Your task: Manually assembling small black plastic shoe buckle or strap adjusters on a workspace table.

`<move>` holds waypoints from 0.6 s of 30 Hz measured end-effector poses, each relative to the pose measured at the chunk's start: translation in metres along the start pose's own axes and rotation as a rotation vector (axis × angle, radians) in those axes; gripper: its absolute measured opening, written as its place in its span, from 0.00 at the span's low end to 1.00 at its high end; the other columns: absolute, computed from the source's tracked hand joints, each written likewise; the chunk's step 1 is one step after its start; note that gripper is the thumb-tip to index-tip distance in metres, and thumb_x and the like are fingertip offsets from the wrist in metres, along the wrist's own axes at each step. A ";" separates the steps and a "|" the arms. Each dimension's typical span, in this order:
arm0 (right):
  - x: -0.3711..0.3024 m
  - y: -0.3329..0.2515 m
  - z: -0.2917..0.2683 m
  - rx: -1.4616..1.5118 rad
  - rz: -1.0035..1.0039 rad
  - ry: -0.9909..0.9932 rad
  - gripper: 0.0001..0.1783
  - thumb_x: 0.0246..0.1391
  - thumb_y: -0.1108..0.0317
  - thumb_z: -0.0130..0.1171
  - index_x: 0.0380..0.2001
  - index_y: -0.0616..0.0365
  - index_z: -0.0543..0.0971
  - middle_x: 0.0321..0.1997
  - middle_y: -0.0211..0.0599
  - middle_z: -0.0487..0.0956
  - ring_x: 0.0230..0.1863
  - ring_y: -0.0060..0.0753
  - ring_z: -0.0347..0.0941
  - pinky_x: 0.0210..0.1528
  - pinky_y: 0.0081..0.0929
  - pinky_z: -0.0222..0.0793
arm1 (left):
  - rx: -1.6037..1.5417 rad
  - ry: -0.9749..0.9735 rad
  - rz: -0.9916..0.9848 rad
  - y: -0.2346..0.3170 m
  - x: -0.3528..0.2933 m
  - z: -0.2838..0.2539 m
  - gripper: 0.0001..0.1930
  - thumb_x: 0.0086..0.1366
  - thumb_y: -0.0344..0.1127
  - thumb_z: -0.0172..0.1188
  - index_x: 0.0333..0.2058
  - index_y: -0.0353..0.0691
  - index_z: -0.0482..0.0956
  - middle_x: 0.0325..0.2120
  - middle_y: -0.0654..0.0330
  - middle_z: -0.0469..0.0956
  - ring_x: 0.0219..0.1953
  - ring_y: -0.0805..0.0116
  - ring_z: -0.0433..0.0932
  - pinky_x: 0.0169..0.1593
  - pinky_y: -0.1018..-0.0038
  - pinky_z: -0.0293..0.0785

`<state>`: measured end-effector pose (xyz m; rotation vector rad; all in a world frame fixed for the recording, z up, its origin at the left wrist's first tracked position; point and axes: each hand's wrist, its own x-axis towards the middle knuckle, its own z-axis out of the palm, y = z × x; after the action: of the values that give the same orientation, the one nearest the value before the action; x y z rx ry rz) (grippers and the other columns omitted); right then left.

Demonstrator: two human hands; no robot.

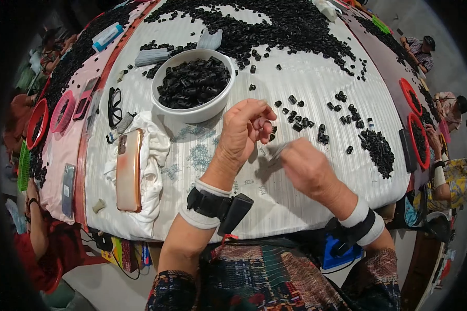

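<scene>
My left hand point(246, 124) is over the middle of the cloth-covered table, its fingers curled in; what they hold, if anything, is hidden. A small black plastic part point(273, 136) shows at its fingertips, though I cannot tell whether it is held. Close by on the right, my right hand point(310, 171) is closed and blurred by motion, with a smeared grey shape at its fingertips that I cannot make out. Several loose black parts point(297, 126) lie beyond my hands. A white bowl point(192, 115) full of larger black parts stands to the left of them.
Small dark pieces point(377, 153) form a pile at right. A phone in a clear case point(129, 171) rests on a white cloth point(153, 147), near black glasses point(115, 108). A great heap of black parts point(290, 31) covers the far side. Other people sit along both sides.
</scene>
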<state>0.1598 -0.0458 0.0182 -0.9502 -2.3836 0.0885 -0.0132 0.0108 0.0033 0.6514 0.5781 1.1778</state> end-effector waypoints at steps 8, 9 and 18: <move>0.010 -0.027 0.031 0.195 -0.116 -0.124 0.07 0.41 0.75 0.54 0.28 0.57 0.71 0.25 0.35 0.67 0.29 0.37 0.66 0.31 0.30 0.67 | -0.006 0.075 0.037 0.003 0.004 -0.005 0.10 0.59 0.41 0.56 0.27 0.40 0.73 0.25 0.60 0.75 0.22 0.74 0.71 0.21 0.77 0.64; 0.009 -0.028 0.033 0.177 -0.119 -0.118 0.07 0.41 0.74 0.55 0.28 0.57 0.70 0.26 0.35 0.66 0.29 0.36 0.66 0.32 0.30 0.66 | -0.012 0.084 0.033 0.003 0.004 -0.005 0.10 0.59 0.41 0.56 0.27 0.40 0.73 0.25 0.60 0.75 0.22 0.74 0.71 0.21 0.77 0.63; -0.002 -0.012 0.008 0.075 -0.058 -0.059 0.10 0.39 0.75 0.54 0.30 0.57 0.71 0.25 0.37 0.67 0.29 0.38 0.67 0.30 0.31 0.65 | -0.015 0.081 0.038 0.002 0.001 -0.005 0.10 0.60 0.41 0.56 0.27 0.41 0.73 0.24 0.60 0.75 0.21 0.74 0.72 0.20 0.78 0.64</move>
<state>0.1500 -0.0549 0.0138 -0.8537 -2.4419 0.1852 -0.0179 0.0134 0.0012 0.6061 0.6269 1.2476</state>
